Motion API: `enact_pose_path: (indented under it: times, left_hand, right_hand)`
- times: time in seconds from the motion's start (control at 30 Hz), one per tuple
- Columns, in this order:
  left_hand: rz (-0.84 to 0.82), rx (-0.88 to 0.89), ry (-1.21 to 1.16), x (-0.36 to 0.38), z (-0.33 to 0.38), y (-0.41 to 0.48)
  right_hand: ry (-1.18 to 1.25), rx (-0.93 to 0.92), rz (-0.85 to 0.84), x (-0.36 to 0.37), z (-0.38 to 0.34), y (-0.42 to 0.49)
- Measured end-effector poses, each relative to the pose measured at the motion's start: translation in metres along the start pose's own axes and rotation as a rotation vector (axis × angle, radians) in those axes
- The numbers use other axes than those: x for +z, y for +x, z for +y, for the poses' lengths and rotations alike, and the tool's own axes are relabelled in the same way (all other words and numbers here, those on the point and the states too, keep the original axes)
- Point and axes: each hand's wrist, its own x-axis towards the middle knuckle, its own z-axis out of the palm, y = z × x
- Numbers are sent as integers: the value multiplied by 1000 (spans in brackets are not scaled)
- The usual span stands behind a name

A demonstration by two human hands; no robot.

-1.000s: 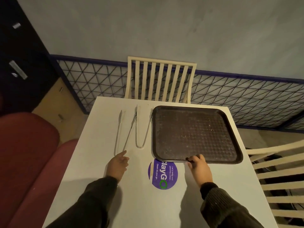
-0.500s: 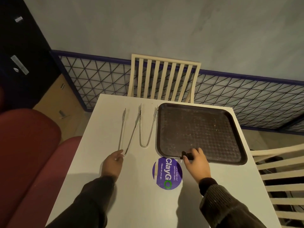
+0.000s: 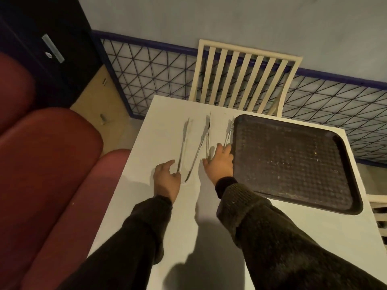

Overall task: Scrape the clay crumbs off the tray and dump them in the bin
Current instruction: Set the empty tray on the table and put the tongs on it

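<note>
A dark brown textured tray [image 3: 293,164] lies on the right half of the white table [image 3: 184,227], with pale clay crumbs scattered over it. Two metal tongs lie to its left. My left hand [image 3: 166,182] rests open at the bend of the left tongs [image 3: 195,153], fingertips touching one arm. Fingers spread, my right hand [image 3: 221,164] lies over the bend of the right tongs [image 3: 228,132], beside the tray's left rim. No bin is in view.
A cream slatted chair [image 3: 245,80] stands at the table's far side, and part of another chair [image 3: 380,218] shows at the right edge. Red padded seats [image 3: 46,174] line the left. A wire mesh fence [image 3: 146,80] and a dark cabinet [image 3: 41,49] stand behind.
My right hand left the tray's near edge and moved left onto the right tongs. My left hand slid forward to the bend of the left tongs. My right arm now covers the purple sticker.
</note>
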Motion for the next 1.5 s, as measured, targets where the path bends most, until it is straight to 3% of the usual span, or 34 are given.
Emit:
enact_pose_path:
  times: [0.33,0.63,0.97,1.13,1.5]
  left_hand:
    - [7,-2,17,-13,-10,8]
    - [20,18,218,17,-8,22]
    - [85,57,469,59,-10,28]
    - [101,88,350,65,-14,21]
    - [70,25,-17,84,6,-71]
  right_hand:
    - [38,80,21,7,-5,-9]
    - [38,-7,50,-27,60,-111]
    - [173,143,103,-37,128,-183]
    - [127,166,155,-52,148,-171]
    - [-29,233,249,-125,215,-53]
